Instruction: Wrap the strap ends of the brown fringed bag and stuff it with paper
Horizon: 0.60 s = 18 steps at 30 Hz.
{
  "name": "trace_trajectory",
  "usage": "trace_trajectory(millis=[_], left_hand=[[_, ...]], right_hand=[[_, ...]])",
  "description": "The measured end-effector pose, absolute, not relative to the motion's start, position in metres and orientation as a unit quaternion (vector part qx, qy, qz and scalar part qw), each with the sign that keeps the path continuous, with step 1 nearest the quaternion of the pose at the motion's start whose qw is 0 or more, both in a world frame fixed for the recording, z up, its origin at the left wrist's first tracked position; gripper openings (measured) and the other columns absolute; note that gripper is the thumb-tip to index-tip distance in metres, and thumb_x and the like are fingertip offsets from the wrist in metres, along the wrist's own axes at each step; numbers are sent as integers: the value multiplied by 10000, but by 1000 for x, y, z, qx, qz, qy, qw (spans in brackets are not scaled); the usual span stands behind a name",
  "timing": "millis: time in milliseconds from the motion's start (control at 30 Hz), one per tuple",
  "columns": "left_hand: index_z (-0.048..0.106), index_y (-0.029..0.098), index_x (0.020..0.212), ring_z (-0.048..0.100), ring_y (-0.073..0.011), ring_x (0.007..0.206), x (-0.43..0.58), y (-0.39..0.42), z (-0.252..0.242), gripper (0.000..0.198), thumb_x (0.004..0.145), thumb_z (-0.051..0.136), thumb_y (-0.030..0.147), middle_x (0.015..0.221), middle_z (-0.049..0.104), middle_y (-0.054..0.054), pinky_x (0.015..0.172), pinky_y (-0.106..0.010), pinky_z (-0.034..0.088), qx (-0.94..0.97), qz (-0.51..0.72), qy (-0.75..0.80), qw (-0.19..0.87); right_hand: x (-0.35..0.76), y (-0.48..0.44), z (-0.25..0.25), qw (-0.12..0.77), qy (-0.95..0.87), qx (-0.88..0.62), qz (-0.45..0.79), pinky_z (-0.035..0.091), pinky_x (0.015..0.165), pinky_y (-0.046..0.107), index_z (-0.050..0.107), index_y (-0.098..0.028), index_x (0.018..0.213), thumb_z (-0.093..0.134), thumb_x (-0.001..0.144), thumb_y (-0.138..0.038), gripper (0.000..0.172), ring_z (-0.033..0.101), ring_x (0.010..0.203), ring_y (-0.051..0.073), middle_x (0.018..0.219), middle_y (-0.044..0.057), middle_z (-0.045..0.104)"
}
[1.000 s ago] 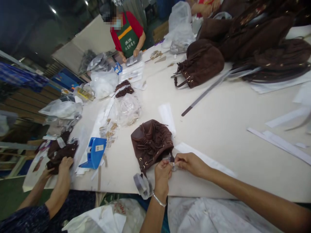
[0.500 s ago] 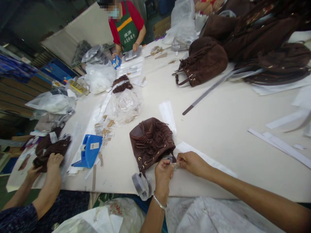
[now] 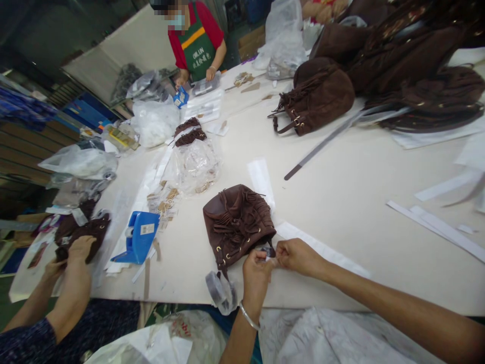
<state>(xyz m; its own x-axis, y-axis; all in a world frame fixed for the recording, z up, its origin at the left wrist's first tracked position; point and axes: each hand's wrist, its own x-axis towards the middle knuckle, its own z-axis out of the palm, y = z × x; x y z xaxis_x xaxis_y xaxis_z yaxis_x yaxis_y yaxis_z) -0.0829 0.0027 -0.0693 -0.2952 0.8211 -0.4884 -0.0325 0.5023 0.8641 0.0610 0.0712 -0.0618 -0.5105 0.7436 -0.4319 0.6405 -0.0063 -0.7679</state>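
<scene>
A dark brown fringed drawstring bag (image 3: 238, 225) with gold eyelets lies on the table before me, its opening facing my hands. My left hand (image 3: 256, 275) is closed in a pinch on the end of the bag's strap (image 3: 272, 249), where a small greyish, shiny piece sits. Against its fingertips, my right hand (image 3: 297, 257) is closed too; whatever lies between its fingers is hidden. Left of my left wrist, the strap's other part runs into a loop of clear greyish plastic (image 3: 219, 290) at the table edge.
A blue tape dispenser (image 3: 138, 237) stands to the left, near tags (image 3: 166, 199) and a clear plastic bag (image 3: 199, 164). A co-worker's hands (image 3: 78, 253) handle another brown bag at far left. More brown bags (image 3: 322, 96) pile up at back right.
My hands have come closer together at the strap end, and the clear bit between them no longer shows. The bag has shifted very slightly right. The co-worker's hands at left moved a little.
</scene>
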Motion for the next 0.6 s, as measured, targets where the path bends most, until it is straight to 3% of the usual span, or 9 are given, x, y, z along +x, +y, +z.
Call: trace_trajectory(millis=[300,467,600], left_hand=[[546,132,788,285,-8,392,-98,4,-68,265,667,736,271,567,514,51,397,-184,137,210,429,636,606],[563,118,759,281,-2,413,-101,2,-71,198,699,708,239,612,529,28,405,-188,139,189,449,594,640],[576,115,734,265,2,411,-101,1,-74,198,703,721,246,590,442,57,406,-192,143,165,465,571,656]], right_hand=[[56,71,-72,72,-668,-474,569,357,497,207,579,-182,724,546,701,-169,42,573,526,120,591,1,653],[56,71,-85,98,-598,-469,643,377,450,211,466,-200,894,650,684,-227,280,542,456,115,551,-47,613],[58,70,-93,158,-535,-403,725,396,463,206,431,-204,872,662,712,-251,285,516,458,91,552,-74,569]])
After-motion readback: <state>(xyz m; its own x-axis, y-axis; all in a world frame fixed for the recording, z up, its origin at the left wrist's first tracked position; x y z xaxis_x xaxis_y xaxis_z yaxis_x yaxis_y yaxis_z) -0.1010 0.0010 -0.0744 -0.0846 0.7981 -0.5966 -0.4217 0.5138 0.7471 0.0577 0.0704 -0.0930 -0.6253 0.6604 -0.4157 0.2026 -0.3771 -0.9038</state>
